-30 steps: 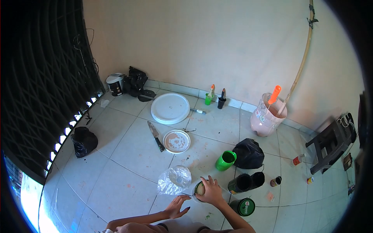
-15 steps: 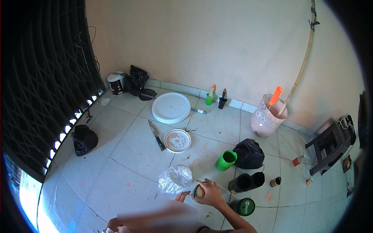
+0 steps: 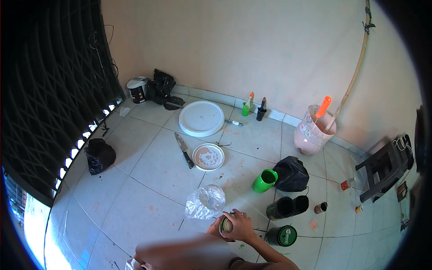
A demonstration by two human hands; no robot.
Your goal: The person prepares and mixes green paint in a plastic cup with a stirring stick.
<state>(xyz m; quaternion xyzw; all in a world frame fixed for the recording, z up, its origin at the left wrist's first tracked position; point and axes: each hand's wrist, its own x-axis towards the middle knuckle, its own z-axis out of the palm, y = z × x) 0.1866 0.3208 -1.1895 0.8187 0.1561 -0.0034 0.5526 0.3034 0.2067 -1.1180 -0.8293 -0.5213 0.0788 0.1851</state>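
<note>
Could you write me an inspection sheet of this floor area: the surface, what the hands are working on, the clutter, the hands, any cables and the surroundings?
Surface: pale tiled floor, with paint specks and stains.
Job's things: small can, held between both hands; a clear plastic bag lies beside it.
Clutter: green cup, black bag, dark tins, green lid, knife, stained round lid, big white lid, pink jug with orange-handled tool.
Hands: right hand wraps the can; left hand touches its near side, mostly hidden.
Cables: wires hang by the grille, upper left.
Surroundings: plain wall, dark window grille at left, black stool at right.
</note>
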